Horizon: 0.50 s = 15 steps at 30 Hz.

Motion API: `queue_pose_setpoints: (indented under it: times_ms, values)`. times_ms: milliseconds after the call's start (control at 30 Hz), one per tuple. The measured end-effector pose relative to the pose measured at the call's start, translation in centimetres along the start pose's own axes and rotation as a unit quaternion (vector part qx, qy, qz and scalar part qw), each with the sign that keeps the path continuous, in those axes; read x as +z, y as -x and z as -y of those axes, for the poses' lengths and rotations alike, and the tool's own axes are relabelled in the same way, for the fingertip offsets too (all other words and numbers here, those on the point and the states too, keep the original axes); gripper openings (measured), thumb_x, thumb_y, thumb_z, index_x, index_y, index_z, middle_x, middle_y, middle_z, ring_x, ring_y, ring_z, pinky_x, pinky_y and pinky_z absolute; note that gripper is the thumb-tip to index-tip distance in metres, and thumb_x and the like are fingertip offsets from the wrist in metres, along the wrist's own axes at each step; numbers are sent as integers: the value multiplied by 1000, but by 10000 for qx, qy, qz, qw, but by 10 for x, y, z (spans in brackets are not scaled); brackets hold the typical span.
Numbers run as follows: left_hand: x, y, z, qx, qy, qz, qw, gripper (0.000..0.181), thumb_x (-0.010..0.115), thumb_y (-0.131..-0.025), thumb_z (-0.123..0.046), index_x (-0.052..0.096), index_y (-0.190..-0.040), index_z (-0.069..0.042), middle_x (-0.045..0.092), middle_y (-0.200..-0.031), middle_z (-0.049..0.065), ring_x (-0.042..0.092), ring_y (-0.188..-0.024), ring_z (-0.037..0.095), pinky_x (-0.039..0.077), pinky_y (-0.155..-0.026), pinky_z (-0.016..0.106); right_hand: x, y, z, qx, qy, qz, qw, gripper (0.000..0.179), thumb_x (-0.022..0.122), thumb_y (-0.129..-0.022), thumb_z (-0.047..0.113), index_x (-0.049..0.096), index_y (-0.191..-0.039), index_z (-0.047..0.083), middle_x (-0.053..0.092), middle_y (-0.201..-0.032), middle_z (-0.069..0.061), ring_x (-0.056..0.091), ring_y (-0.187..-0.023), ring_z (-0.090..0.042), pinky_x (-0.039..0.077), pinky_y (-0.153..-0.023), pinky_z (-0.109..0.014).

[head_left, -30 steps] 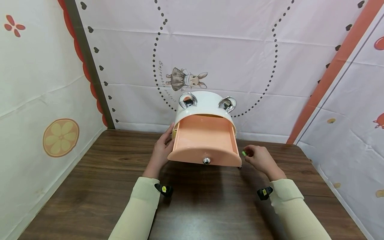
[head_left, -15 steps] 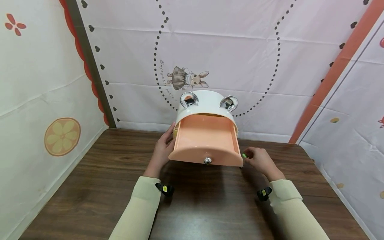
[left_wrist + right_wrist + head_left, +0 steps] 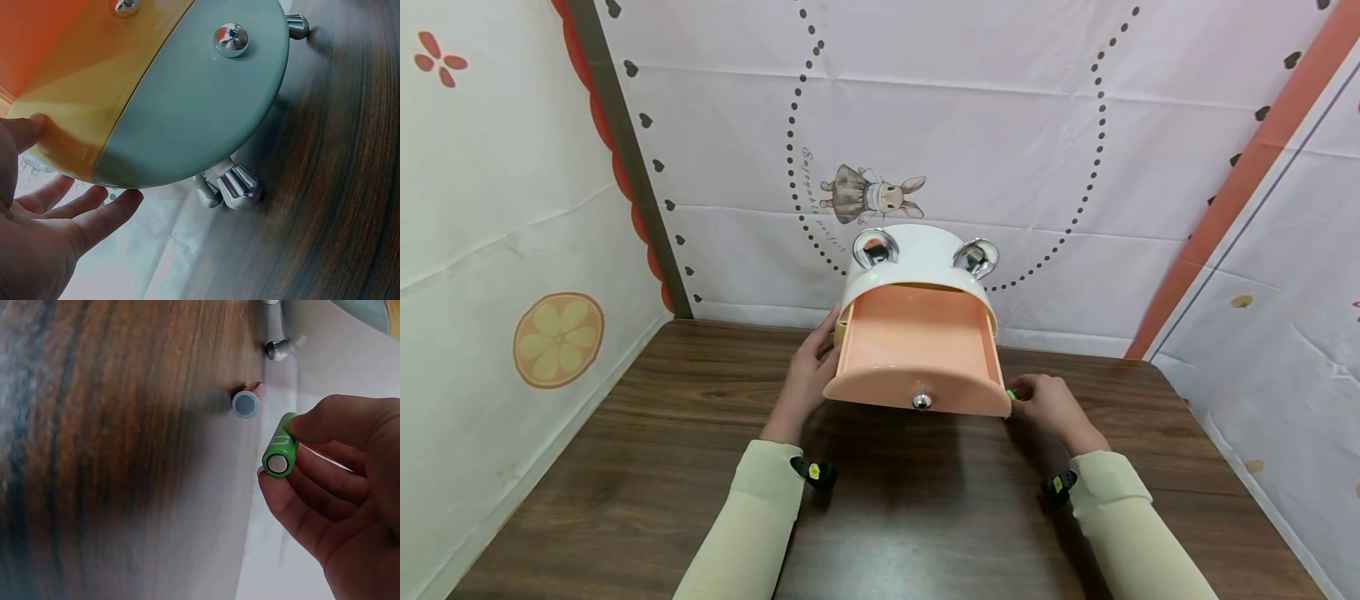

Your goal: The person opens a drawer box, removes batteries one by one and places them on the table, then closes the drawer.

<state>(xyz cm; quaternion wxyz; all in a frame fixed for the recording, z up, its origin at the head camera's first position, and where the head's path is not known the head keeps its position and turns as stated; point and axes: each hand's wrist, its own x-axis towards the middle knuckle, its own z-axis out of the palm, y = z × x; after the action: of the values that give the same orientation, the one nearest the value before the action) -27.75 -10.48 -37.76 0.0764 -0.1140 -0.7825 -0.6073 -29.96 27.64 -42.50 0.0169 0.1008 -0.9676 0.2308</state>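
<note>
A rounded white cabinet (image 3: 917, 250) with two silver ears stands on the table, its peach drawer (image 3: 925, 329) pulled out and bare inside. In the left wrist view, a yellow drawer front (image 3: 75, 119) and a green drawer front (image 3: 194, 106) below it are closed. My left hand (image 3: 802, 379) rests at the cabinet's left side, thumb (image 3: 28, 130) on the yellow front and fingers extended along the edge. My right hand (image 3: 350, 487) pinches a green battery (image 3: 281, 447) between thumb and fingertips, close beside the drawer's right corner.
Past the green battery, a cylinder with a grey end and reddish side (image 3: 247, 403) is on the table in the right wrist view. The cabinet has silver feet (image 3: 240, 186). Printed cloth (image 3: 962, 150) hangs behind the brown wooden table (image 3: 700, 400).
My right hand has moved slightly left and down with the green battery, closer to the drawer's right corner. The left hand stays at the cabinet. The whole head view has shifted a little.
</note>
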Motion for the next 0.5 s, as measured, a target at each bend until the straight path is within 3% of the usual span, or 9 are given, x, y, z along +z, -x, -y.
queue_pose_setpoints:
  times_ms: [200, 433, 500]
  values:
    - [0, -1, 1, 25, 23, 6, 10000, 58, 53, -100, -19, 31, -153, -25, 44, -147, 16, 47, -133, 33, 47, -101, 49, 1, -1, -1, 118, -11, 96, 9999, 28, 68, -87, 15, 69, -111, -1, 71, -100, -15, 65, -86, -23, 55, -69, -38]
    - [4, -16, 39, 175, 49, -158, 9997, 57, 55, -98, -30, 33, -149, -42, 48, -144, 6, 51, -130, 27, 49, -98, 47, 5, -2, -3, 361, -13, 308, 9989, 29, 66, -87, 11, 69, -113, -1, 71, -104, -17, 67, -86, -23, 56, -70, -38]
    - [4, -16, 39, 173, 20, -181, 9997, 57, 56, -98, -31, 33, -149, -42, 48, -143, 6, 52, -130, 27, 50, -98, 47, 6, -2, -4, 376, -14, 328, 9988, 28, 67, -87, 11, 69, -112, -1, 71, -104, -17, 67, -86, -24, 56, -71, -38]
